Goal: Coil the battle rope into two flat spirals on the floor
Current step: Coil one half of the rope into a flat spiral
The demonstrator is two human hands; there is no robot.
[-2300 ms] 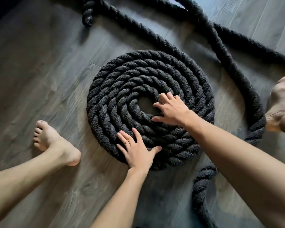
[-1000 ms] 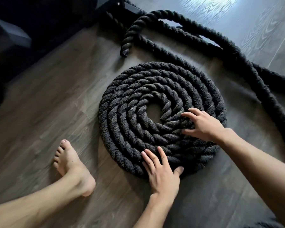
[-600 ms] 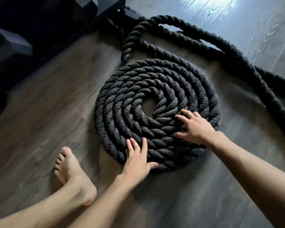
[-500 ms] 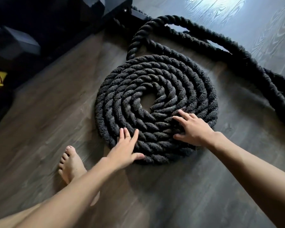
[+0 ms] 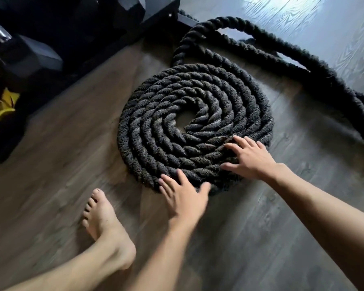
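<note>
Fingers spread, my left hand (image 5: 185, 199) and right hand (image 5: 251, 159) press the spiral's (image 5: 172, 131) near rim; floor (image 5: 61, 156) shows either side.

black twisted-strand rope (image 5: 156, 131) on dark brown wood-grain floor (image 5: 57, 148); yellow-and-black item (image 5: 0, 106) at left.

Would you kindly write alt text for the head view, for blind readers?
A left hand and right hand rest open on the near edge of a thick black twisted rope spiral, flat on a dark wooden floor. Uncoiled rope loops behind; a bare foot stands nearby.
</note>
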